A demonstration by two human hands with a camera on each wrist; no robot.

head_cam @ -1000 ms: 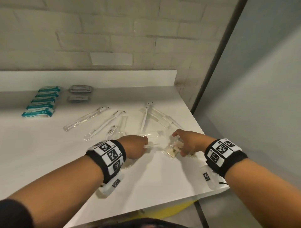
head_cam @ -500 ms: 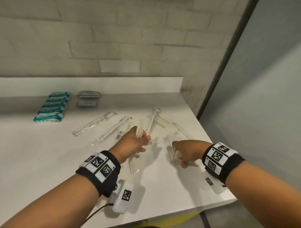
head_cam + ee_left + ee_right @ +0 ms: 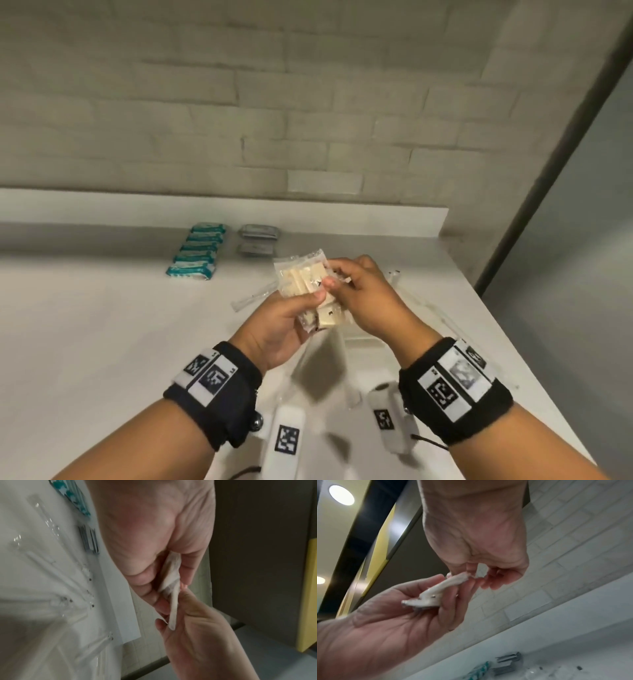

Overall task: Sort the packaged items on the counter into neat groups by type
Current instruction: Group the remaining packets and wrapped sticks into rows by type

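Both hands are raised above the white counter (image 3: 102,335) and meet on clear packets of cream-coloured pieces (image 3: 301,281). My left hand (image 3: 291,315) holds the packets from below, thumb on top; the left wrist view shows the packet (image 3: 171,588) edge-on between its fingers. My right hand (image 3: 346,287) pinches the packets' right edge, seen as a thin white packet (image 3: 440,588) in the right wrist view. A row of teal packs (image 3: 197,251) and two grey packs (image 3: 258,240) lie grouped at the back. Long clear-wrapped sticks (image 3: 253,301) lie under the hands.
A low white ledge (image 3: 222,209) and a brick wall close the back of the counter. The counter's right edge (image 3: 507,342) drops to a grey floor. More wrapped sticks (image 3: 56,574) lie spread over the counter.
Both hands lifted off the counter and came together. The cream packets, which lay under the right hand, are now held up between both hands. The camera tilted up.
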